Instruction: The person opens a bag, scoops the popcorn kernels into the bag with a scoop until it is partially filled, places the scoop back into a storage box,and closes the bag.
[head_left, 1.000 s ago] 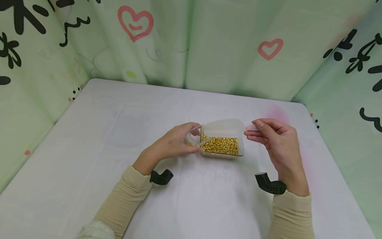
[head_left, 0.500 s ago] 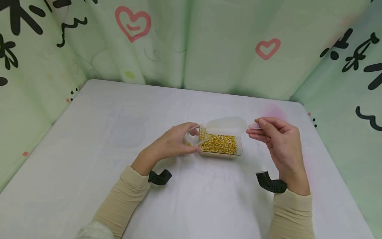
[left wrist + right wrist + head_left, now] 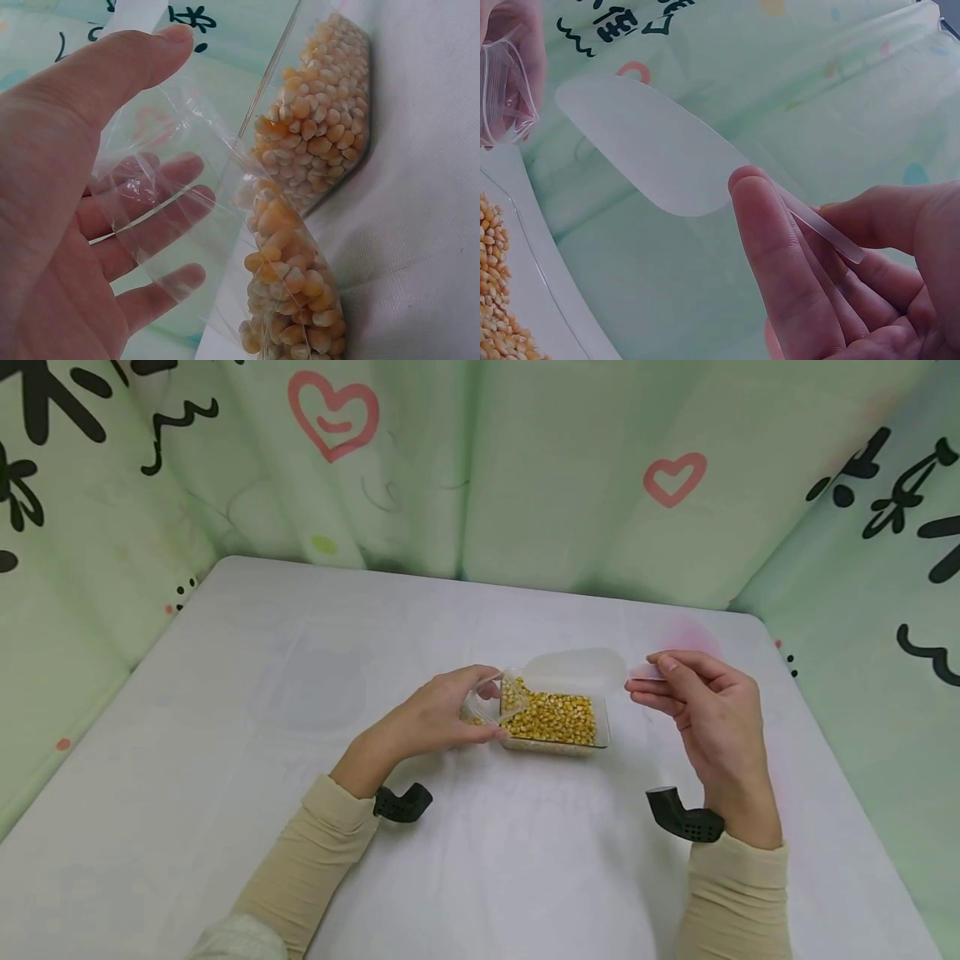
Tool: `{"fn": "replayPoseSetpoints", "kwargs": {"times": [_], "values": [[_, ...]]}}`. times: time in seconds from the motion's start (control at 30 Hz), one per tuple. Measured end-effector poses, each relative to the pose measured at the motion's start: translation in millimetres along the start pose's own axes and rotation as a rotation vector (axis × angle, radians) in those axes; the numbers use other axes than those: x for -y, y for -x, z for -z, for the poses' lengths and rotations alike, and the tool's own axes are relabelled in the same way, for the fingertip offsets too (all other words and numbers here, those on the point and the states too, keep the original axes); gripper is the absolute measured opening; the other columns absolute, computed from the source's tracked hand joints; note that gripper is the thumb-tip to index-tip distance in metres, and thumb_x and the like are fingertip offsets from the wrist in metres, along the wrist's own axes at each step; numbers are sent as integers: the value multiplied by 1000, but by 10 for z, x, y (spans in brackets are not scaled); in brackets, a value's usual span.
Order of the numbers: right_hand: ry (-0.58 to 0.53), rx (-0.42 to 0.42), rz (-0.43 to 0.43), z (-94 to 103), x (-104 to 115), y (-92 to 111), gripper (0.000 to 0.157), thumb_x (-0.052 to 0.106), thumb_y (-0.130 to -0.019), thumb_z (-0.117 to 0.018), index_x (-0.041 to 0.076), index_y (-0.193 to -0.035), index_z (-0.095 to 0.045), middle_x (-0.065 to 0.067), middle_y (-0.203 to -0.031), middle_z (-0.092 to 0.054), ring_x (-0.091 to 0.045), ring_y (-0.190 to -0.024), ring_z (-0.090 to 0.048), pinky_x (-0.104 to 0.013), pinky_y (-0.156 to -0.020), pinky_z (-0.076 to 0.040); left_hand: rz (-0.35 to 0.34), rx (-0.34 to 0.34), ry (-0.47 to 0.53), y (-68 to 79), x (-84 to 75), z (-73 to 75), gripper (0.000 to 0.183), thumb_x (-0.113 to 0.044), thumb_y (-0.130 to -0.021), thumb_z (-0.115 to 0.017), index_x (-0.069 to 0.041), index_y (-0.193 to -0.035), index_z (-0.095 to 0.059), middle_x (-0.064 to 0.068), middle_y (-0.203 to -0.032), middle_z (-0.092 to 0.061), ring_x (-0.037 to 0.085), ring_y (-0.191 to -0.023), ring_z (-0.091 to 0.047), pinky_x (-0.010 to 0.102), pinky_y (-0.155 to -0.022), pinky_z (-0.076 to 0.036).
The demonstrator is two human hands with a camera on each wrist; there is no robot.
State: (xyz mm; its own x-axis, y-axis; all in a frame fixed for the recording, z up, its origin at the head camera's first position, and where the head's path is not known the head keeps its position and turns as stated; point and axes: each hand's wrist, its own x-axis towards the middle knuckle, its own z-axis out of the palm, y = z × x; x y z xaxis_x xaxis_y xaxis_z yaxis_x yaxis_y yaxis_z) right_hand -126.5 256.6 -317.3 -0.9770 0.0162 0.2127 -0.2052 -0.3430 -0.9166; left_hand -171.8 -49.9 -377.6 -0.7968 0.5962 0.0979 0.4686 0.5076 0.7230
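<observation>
My left hand point(image 3: 431, 714) holds a clear plastic bag point(image 3: 292, 300) at its mouth, thumb on one side and fingers spread on the other. Corn kernels fill the bag's lower part. Beside it, to the right, stands a clear rectangular container point(image 3: 603, 727) with yellow corn kernels point(image 3: 555, 717) in it. With its thumb and fingers, my right hand point(image 3: 705, 710) pinches the handle of a translucent white scoop point(image 3: 652, 146). In the head view the scoop's blade hangs above the container's far edge, pointing left toward the bag. No kernels are visible on the blade.
The container stands on a white-covered table point(image 3: 300, 635). A green curtain point(image 3: 555, 485) with hearts and black writing closes off the back and both sides. Each wrist bears a black camera mount point(image 3: 686, 817).
The right hand has risen slightly, moving a little away and right with the scoop, so more kernels show beneath the blade. The left hand keeps its hold on the bag.
</observation>
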Motion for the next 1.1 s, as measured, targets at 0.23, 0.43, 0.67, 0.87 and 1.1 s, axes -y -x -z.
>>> {"fn": "replayPoseSetpoints", "kwargs": {"times": [0.23, 0.43, 0.67, 0.87, 1.1], "values": [[-11, -12, -2, 19, -5, -5, 12, -4, -94, -61, -11, -100, -68, -14, -91, -74, -27, -76, -76, -38, -73, -58, 14, 8, 5, -3, -2, 0, 72, -40, -84, -78, -10, -142, -47, 5, -125, -65, 19, -119, -57, 42, -104, -45], [-7, -19, 3, 34, -5, -16, 11, -3, -94, -61, -11, -99, -68, -14, -91, -74, -28, -75, -76, -38, -74, -58, 5, 4, 6, -15, 7, 0, 72, -39, -84, -78, -9, -141, -47, 5, -124, -66, 19, -119, -58, 42, -105, -45], [45, -62, 0, 54, 17, -13, 17, 2, -93, -65, -12, -103, -67, -15, -93, -73, -27, -76, -76, -36, -73, -58, 5, 8, 10, -24, 24, -1, 72, -40, -84, -78, -9, -141, -47, 6, -124, -66, 19, -118, -59, 42, -104, -46], [77, -92, -14, 80, 35, 1, 22, 5, -92, -67, -12, -106, -67, -13, -95, -72, -27, -77, -76, -36, -73, -59, 16, 16, 20, -19, 35, -4, 72, -40, -84, -78, -9, -141, -48, 5, -123, -65, 18, -116, -58, 42, -102, -47], [141, -115, -29, 138, 72, 20, 24, 5, -91, -69, -14, -106, -66, -13, -96, -71, -27, -76, -76, -38, -73, -58, 25, 14, 19, -21, 28, -11, 71, -41, -84, -78, -11, -141, -48, 3, -123, -65, 17, -117, -58, 42, -103, -47]]}}
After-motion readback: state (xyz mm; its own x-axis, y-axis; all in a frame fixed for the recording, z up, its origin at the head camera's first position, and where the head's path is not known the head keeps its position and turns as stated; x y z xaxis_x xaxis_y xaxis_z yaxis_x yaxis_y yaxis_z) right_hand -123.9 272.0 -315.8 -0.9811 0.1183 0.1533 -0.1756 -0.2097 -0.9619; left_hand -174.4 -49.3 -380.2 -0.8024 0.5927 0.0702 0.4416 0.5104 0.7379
